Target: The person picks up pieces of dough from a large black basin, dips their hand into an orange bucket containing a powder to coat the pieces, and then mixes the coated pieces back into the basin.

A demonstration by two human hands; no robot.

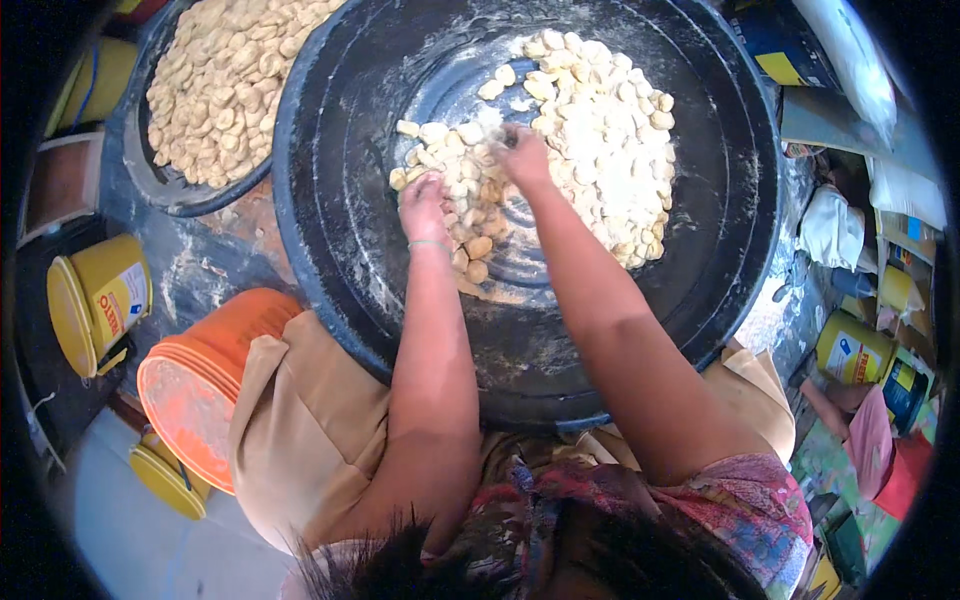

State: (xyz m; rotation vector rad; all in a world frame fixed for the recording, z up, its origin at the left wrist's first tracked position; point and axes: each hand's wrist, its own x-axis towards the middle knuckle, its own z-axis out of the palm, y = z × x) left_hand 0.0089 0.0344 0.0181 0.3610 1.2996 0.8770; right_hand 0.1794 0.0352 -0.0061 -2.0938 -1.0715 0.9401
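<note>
A wide black basin [517,367], streaked with white powder, lies before me. Two groups of small pale dough pieces rest on its floor: a large powdered heap [600,165] on the right and a smaller cluster [469,169] on the left. My left hand [425,206], with a thin band at the wrist, touches the left side of the smaller cluster; its fingertips are partly hidden among the pieces. At the cluster's upper right is my right hand [523,155], fingers curled beside white powder [490,118]. Whether it grips anything is unclear. Browner pieces [478,247] lie below the hands.
Beyond the basin's left rim stands another black basin [135,161] full of dough pieces [225,90]. An orange bucket [187,405] leans by my left leg. Yellow buckets [97,304] stand farther left. At right are a yellow bucket [851,349] and another person's arm [823,409].
</note>
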